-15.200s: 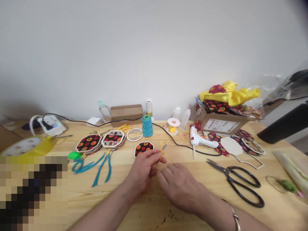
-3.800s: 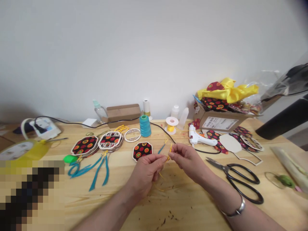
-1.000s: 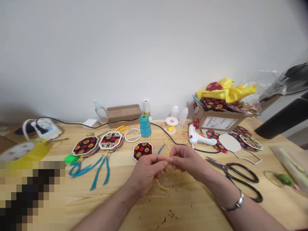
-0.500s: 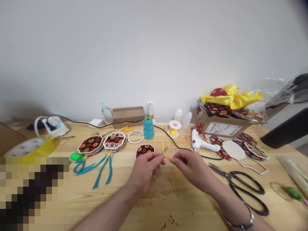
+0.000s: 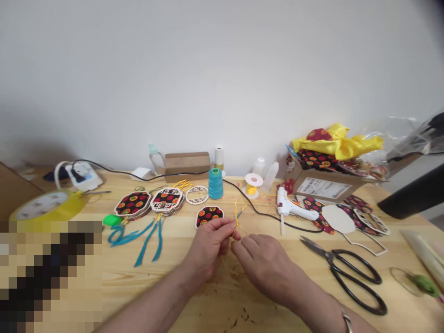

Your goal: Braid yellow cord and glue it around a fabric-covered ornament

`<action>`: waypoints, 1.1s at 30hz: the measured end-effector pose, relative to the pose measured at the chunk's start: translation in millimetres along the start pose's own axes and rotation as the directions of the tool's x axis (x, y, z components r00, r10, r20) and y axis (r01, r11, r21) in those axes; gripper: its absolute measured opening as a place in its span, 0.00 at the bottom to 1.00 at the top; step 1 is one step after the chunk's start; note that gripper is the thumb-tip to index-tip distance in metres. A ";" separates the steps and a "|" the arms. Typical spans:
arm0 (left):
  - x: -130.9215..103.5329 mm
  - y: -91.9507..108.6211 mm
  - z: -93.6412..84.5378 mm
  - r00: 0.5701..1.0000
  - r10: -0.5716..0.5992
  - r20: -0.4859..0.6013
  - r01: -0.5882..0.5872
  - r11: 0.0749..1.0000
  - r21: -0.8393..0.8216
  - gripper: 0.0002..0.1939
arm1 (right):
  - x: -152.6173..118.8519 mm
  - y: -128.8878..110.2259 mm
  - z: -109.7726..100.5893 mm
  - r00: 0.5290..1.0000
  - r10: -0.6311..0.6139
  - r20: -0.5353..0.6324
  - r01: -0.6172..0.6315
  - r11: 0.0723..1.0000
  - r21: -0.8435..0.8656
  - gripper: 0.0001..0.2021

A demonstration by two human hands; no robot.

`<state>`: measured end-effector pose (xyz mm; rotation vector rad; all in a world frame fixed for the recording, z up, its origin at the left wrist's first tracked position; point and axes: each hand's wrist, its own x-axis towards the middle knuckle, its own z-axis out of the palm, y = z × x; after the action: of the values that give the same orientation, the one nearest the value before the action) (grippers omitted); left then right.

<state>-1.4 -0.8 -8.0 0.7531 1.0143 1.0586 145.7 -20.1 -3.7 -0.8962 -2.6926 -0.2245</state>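
My left hand (image 5: 211, 244) pinches a thin yellow cord (image 5: 236, 211) between thumb and forefinger; a short length stands up above the fingertips. My right hand (image 5: 266, 264) is closed right beside it, back of the hand upward, with a strand of the cord running to its fingers. Its fingertips are partly hidden. Just beyond my left hand lies a dark patterned fabric panel with a pale edge (image 5: 209, 215). Behind it stands a cone of teal thread (image 5: 215, 184).
Black-handled scissors (image 5: 328, 255) and a white glue gun (image 5: 294, 208) lie to the right. Stacked fabric panels (image 5: 132, 203) with teal ribbons (image 5: 143, 247) are at left. A spool of yellow cord (image 5: 253, 180), a cardboard box (image 5: 322, 187) and a black cable (image 5: 255, 209) are at the back.
My right hand has turned over, back upward, and moved down and left, close against my left hand. The left hand keeps its pinch on the cord. The view has shifted slightly.
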 end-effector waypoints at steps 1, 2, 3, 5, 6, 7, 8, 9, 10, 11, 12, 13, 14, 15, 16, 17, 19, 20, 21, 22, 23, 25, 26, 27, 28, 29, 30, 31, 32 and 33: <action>0.1 -0.2 0.0 1.000 -0.006 -0.005 0.006 1.000 -0.016 0.09 | 0.4 0.6 -2.7 1.000 -0.005 -0.009 0.006 0.999 0.045 0.07; 0.3 -0.3 -0.1 1.000 -0.010 -0.012 0.010 1.000 -0.023 0.09 | 0.9 1.5 -5.5 0.999 0.009 -0.032 -0.005 0.993 0.118 0.06; 0.4 -0.3 -0.2 1.000 -0.014 -0.020 0.013 1.000 -0.023 0.09 | 1.7 2.8 -8.0 0.996 0.051 -0.069 -0.036 0.976 0.215 0.07; 0.6 -0.5 -0.3 0.999 -0.014 -0.040 0.014 1.000 -0.006 0.09 | 3.9 6.9 -10.5 0.959 0.236 -0.160 -0.143 0.884 0.444 0.09; 0.5 -0.8 -0.2 0.999 -0.013 -0.045 0.013 1.000 0.005 0.09 | 5.3 9.7 -10.0 0.916 0.361 -0.178 -0.209 0.805 0.555 0.10; 0.4 -1.1 0.0 0.999 -0.013 -0.046 0.014 1.000 0.016 0.09 | 7.0 12.7 -8.5 0.862 0.479 -0.162 -0.269 0.707 0.654 0.09; 0.1 -1.5 0.3 0.999 -0.015 -0.045 0.016 1.000 0.023 0.09 | 8.8 15.7 -6.2 0.811 0.577 -0.095 -0.329 0.585 0.741 0.08; -0.3 -2.0 0.9 0.999 -0.016 -0.044 0.017 0.999 0.028 0.09 | 10.6 18.3 -3.3 0.776 0.630 0.014 -0.375 0.444 0.814 0.07; -0.8 -2.4 1.5 0.999 -0.020 -0.041 0.021 0.999 0.034 0.09 | 12.3 20.4 -0.5 0.745 0.655 0.129 -0.399 0.281 0.873 0.07; -1.2 -2.8 2.3 0.999 -0.022 -0.036 0.024 0.999 0.041 0.09 | 13.8 21.7 1.9 0.730 0.640 0.240 -0.407 0.125 0.905 0.08; -1.7 -3.1 3.2 0.999 -0.023 -0.026 0.024 0.999 0.047 0.09 | 14.9 22.2 3.8 0.726 0.604 0.328 -0.403 -0.012 0.915 0.09; -2.2 -3.4 4.0 1.000 -0.023 -0.011 0.024 0.998 0.051 0.09 | 15.8 22.0 4.9 0.728 0.565 0.388 -0.395 -0.117 0.911 0.10; -2.6 -3.5 4.7 1.000 -0.026 0.007 0.026 0.998 0.056 0.09 | 16.3 21.4 5.3 0.733 0.532 0.424 -0.389 -0.183 0.903 0.11; -3.0 -3.7 5.2 0.999 -0.030 0.024 0.028 0.997 0.065 0.09 | 16.5 20.6 5.2 0.737 0.514 0.440 -0.387 -0.212 0.897 0.11; -3.2 -3.8 5.5 0.999 -0.033 0.038 0.030 0.996 0.080 0.09 | 16.4 19.8 4.8 0.737 0.510 0.443 -0.390 -0.213 0.896 0.11; -3.5 -3.9 5.6 0.998 -0.033 0.044 0.029 0.994 0.101 0.09 | 16.2 19.2 4.2 0.735 0.514 0.442 -0.397 -0.202 0.895 0.11; -3.8 -4.2 5.4 0.998 -0.034 0.046 0.027 0.989 0.149 0.09 | 15.5 19.1 3.0 0.723 0.534 0.439 -0.413 -0.175 0.894 0.10; -3.9 -4.4 5.3 0.998 -0.033 0.049 0.025 0.986 0.165 0.08 | 15.3 19.5 2.6 0.718 0.545 0.434 -0.419 -0.160 0.894 0.10; -3.9 -4.6 5.1 0.998 -0.030 0.053 0.020 0.984 0.176 0.08 | 15.0 20.2 2.2 0.713 0.556 0.426 -0.423 -0.143 0.895 0.10; -3.9 -4.8 5.0 0.998 -0.027 0.057 0.016 0.983 0.183 0.08 | 14.8 21.0 1.9 0.710 0.568 0.416 -0.427 -0.122 0.896 0.10; -3.8 -5.0 4.8 0.998 -0.025 0.063 0.013 0.982 0.187 0.09 | 14.7 21.8 1.8 0.708 0.580 0.403 -0.431 -0.098 0.897 0.10; -3.6 -5.6 4.3 0.997 -0.018 0.074 0.003 0.982 0.191 0.09 | 14.5 23.4 1.9 0.705 0.598 0.383 -0.438 -0.058 0.897 0.09; -3.6 -5.9 4.1 0.997 -0.014 0.080 -0.001 0.982 0.188 0.10 | 14.4 24.1 2.2 0.701 0.604 0.379 -0.442 -0.048 0.896 0.09; -3.6 -6.3 3.8 0.996 -0.012 0.087 -0.004 0.983 0.183 0.10 | 14.3 24.7 2.6 0.699 0.609 0.376 -0.446 -0.041 0.894 0.09; -3.7 -6.6 3.6 0.996 -0.012 0.094 -0.005 0.984 0.177 0.11 | 14.1 25.2 3.0 0.696 0.613 0.374 -0.449 -0.036 0.893 0.09; -3.9 -6.8 3.5 0.995 -0.011 0.099 -0.007 0.985 0.173 0.11 | 14.0 25.6 3.4 0.694 0.616 0.372 -0.450 -0.031 0.892 0.09; -4.0 -6.9 3.4 0.995 -0.010 0.103 -0.008 0.985 0.171 0.11 | 13.9 26.0 3.8 0.694 0.618 0.370 -0.451 -0.028 0.892 0.09; -4.2 -6.9 3.3 0.995 -0.013 0.104 -0.005 0.985 0.172 0.11 | 13.8 26.4 4.1 0.693 0.619 0.369 -0.451 -0.027 0.892 0.09; -4.4 -6.7 3.4 0.995 -0.015 0.101 -0.003 0.984 0.177 0.12 | 13.7 26.7 4.4 0.693 0.620 0.367 -0.449 -0.028 0.893 0.09; -4.5 -6.5 3.5 0.995 -0.018 0.098 -0.001 0.982 0.187 0.11 | 13.7 26.9 4.5 0.693 0.621 0.366 -0.447 -0.029 0.894 0.09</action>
<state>3.4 -7.3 -11.1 0.9446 1.0399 0.9171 150.6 10.0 -2.1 -1.2261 -1.4377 1.3894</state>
